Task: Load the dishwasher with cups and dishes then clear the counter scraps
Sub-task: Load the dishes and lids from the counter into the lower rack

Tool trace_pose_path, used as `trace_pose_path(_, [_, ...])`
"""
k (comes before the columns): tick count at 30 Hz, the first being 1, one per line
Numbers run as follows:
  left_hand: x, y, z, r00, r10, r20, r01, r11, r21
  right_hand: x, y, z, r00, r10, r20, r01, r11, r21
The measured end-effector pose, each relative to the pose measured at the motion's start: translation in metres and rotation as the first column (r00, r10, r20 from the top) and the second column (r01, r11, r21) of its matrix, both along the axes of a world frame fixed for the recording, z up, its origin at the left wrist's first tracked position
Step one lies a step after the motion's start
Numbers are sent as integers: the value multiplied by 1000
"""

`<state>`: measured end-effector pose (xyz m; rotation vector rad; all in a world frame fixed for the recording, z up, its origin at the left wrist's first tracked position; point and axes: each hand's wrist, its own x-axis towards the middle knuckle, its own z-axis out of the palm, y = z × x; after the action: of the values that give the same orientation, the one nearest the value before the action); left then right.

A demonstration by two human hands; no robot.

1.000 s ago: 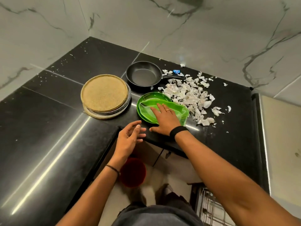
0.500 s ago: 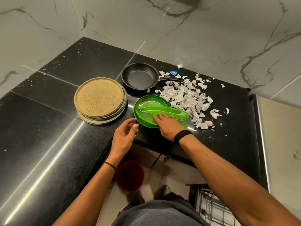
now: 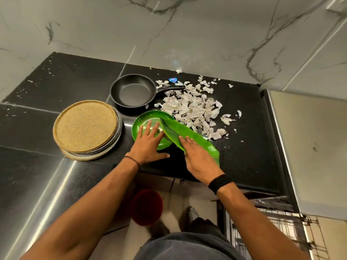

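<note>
Two green plates sit near the black counter's front edge. The round green plate (image 3: pixel 145 117) lies flat, and my left hand (image 3: pixel 148 145) presses on it with straight fingers. A second green plate (image 3: pixel 181 131) is tilted up on its edge across the first. My right hand (image 3: pixel 199 158) holds it at its near end, fingers on its top face and thumb hidden beneath. A pile of torn white paper scraps (image 3: pixel 193 109) lies just behind and to the right of the tilted plate, touching its far side.
A black frying pan (image 3: pixel 133 91) stands behind the plates, its handle reaching into the scraps. A stack of plates topped by a woven mat (image 3: pixel 85 126) sits to the left. A red bin (image 3: pixel 146 207) is on the floor below; a wire dishwasher rack (image 3: pixel 272 231) is at lower right.
My left hand moved from the counter edge onto the flat green plate. My right hand has tipped the upper green plate up and swung it to the right, next to the scraps.
</note>
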<state>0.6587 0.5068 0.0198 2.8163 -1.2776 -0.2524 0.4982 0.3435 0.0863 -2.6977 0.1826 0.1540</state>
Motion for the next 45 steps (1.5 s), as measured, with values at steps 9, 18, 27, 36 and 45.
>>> trace_pose_path(9, [4, -4, 0, 999, -33, -28, 36, 992, 119, -20, 2, -14, 990, -142, -21, 143, 987, 67])
trace_pose_path(18, [-29, -4, 31, 975, 32, -218, -108, 931, -349, -42, -9, 6, 942, -312, 123, 274, 928, 251])
trace_pose_path(27, [-144, -47, 73, 931, -207, -301, -34, 770, -637, -136, -52, 22, 778, -599, 188, 504, 775, 381])
trace_pose_path(36, [-319, -119, 67, 793, -515, -325, 196, 721, -664, -323, -80, 3, 512, -841, 172, 743, 535, 403])
trace_pose_path(45, [-444, -181, 36, 573, -733, -366, 508, 669, -543, -491, -67, -19, 194, -976, 95, 895, 216, 390])
